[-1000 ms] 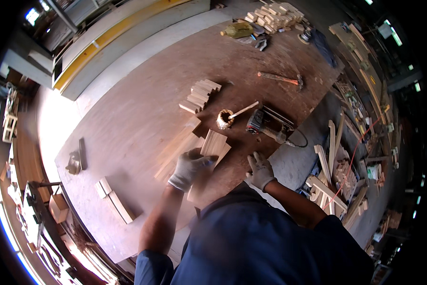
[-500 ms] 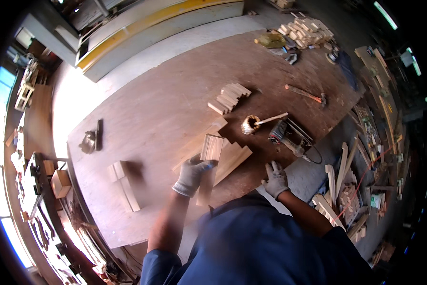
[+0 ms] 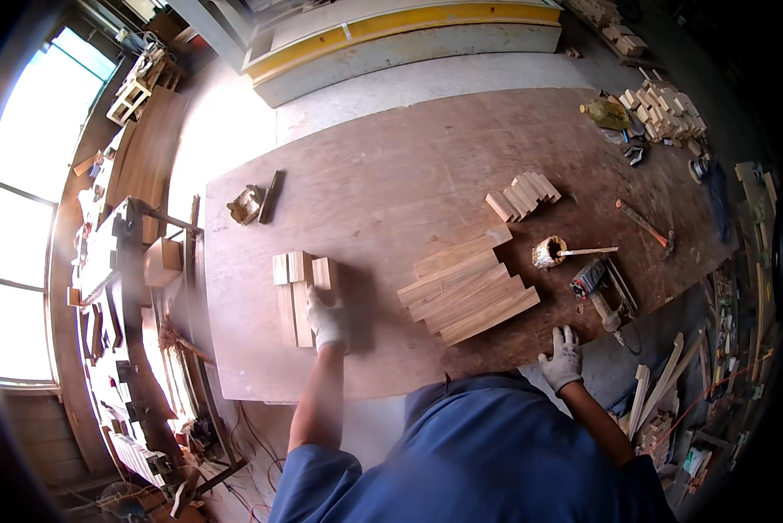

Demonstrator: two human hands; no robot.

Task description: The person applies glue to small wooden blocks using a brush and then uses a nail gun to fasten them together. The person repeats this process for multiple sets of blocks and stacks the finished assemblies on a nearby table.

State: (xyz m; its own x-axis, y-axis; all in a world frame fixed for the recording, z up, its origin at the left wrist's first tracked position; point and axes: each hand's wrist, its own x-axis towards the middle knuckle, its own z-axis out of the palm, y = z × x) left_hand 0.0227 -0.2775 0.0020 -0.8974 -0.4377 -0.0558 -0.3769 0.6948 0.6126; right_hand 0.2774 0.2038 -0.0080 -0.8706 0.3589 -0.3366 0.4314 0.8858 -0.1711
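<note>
My left hand [image 3: 327, 322], in a pale work glove, is closed on a short wooden piece [image 3: 323, 273] at the left of the table. That piece is beside a small stack of similar wooden blocks [image 3: 284, 301]; whether the two touch is hard to tell. My right hand [image 3: 562, 359], also gloved, lies at the table's near edge with its fingers spread and nothing in them. Between my hands, several wooden strips [image 3: 474, 292] lie side by side as a panel with stepped ends.
On the brown tabletop [image 3: 365, 157], short wooden strips [image 3: 522, 196], a crusted pot [image 3: 544, 254] with a stick, a nail-gun-like tool [image 3: 597, 292] and a hammer [image 3: 644, 224] lie to the right. A dirty dish [image 3: 245, 206] sits far left, a wood pile [image 3: 666, 112] far right.
My left hand, with a wooden piece in it, has moved left from over the strip panel to the block stack. The view has shifted; my right hand stays at the table edge.
</note>
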